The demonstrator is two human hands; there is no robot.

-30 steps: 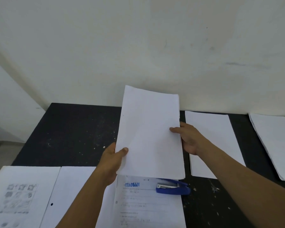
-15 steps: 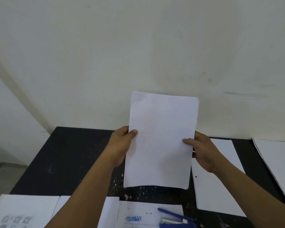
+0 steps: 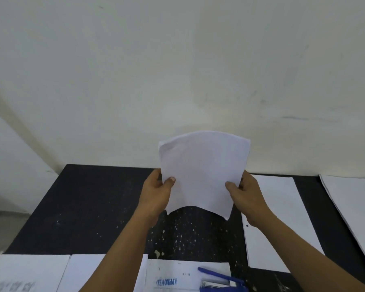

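Both hands hold the paper (image 3: 202,171) upright in the air above the back half of the table (image 3: 82,207), in front of the wall (image 3: 177,60). The left hand (image 3: 156,192) pinches its left edge, thumb on the near face and fingers behind. The right hand (image 3: 247,197) pinches the right edge the same way. The paper bows between them, its lower edge arched clear of the tabletop. At the near edge an open stapler (image 3: 221,281) lies on a sheet stamped APPROVED (image 3: 173,272). A blank sheet (image 3: 282,218) lies under the right forearm, and a pile (image 3: 354,213) lies further right.
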